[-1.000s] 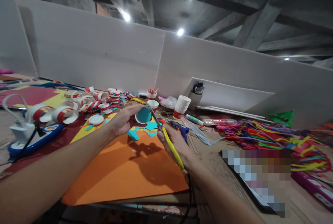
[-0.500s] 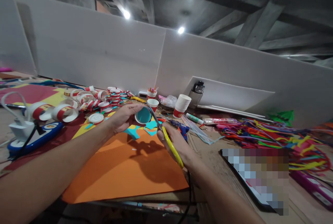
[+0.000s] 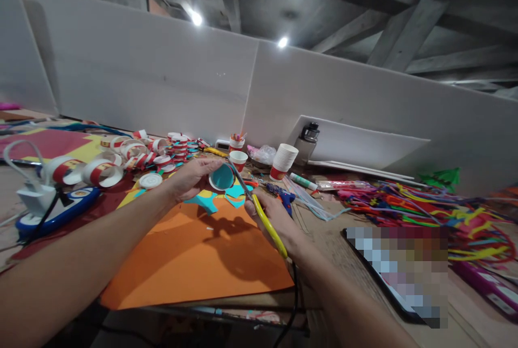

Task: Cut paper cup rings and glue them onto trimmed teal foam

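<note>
My left hand (image 3: 194,178) is closed on a round paper cup piece (image 3: 221,176) with a white rim and a teal paper face. In my right hand (image 3: 272,213) are scissors with long yellow handles (image 3: 267,225). Their blades point up and left, touching or very near the right edge of the cup piece; I cannot tell whether they are cutting it. Below both hands lies an orange paper sheet (image 3: 194,261), with teal paper scraps (image 3: 205,203) on its far edge.
A stack of paper cups (image 3: 284,162), a single cup (image 3: 238,160) and a bottle (image 3: 306,145) stand behind. Cut cup rings (image 3: 133,149) and a blue power strip (image 3: 60,213) are left. Rightward lie a blue glue gun (image 3: 285,197), pipe cleaners (image 3: 408,205) and a tablet-like device (image 3: 399,278).
The cup piece has shifted very slightly left in my left hand. My right hand and the scissors are almost unmoved, and the view has shifted a little.
</note>
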A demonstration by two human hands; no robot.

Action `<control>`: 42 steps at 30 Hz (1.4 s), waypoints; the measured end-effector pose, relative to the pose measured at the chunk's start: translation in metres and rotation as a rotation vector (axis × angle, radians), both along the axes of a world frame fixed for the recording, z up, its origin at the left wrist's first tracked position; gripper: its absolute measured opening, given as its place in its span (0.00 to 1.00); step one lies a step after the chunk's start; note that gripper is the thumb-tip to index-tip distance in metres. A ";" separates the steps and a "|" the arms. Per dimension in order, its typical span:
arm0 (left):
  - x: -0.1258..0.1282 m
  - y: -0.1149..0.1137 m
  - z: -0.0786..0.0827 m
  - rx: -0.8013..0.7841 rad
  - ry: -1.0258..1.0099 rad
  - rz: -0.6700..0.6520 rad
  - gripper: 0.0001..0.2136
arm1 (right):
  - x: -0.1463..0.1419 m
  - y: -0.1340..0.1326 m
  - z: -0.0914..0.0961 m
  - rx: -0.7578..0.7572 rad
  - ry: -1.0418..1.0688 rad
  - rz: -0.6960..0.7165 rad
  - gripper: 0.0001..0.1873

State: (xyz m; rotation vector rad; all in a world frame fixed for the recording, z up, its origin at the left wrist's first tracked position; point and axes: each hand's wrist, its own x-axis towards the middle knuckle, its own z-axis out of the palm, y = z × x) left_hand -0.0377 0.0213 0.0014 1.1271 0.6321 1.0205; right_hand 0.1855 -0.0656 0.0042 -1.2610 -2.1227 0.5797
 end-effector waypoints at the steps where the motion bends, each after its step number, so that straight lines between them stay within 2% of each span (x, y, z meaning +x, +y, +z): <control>1: -0.001 0.001 0.000 0.005 0.006 -0.008 0.13 | 0.000 0.000 0.000 -0.003 -0.003 -0.001 0.20; 10: -0.008 -0.001 0.008 0.041 0.138 -0.057 0.15 | 0.001 0.000 0.001 -0.017 -0.067 -0.010 0.21; 19: 0.005 -0.009 0.007 -0.004 0.018 -0.030 0.14 | -0.002 -0.002 0.000 -0.033 0.117 0.010 0.19; 24: 0.008 -0.013 0.006 -0.034 -0.025 0.018 0.13 | -0.002 0.003 -0.004 0.002 0.078 -0.007 0.21; 29: 0.010 -0.008 -0.003 -0.048 -0.094 0.076 0.11 | 0.000 0.006 -0.009 0.024 0.082 -0.012 0.20; 34: 0.012 -0.005 -0.008 -0.138 -0.126 0.136 0.09 | 0.001 0.007 -0.010 0.034 0.113 -0.006 0.18; 42: 0.015 -0.010 -0.007 -0.079 -0.125 0.107 0.10 | 0.000 0.005 -0.009 0.045 0.068 0.006 0.18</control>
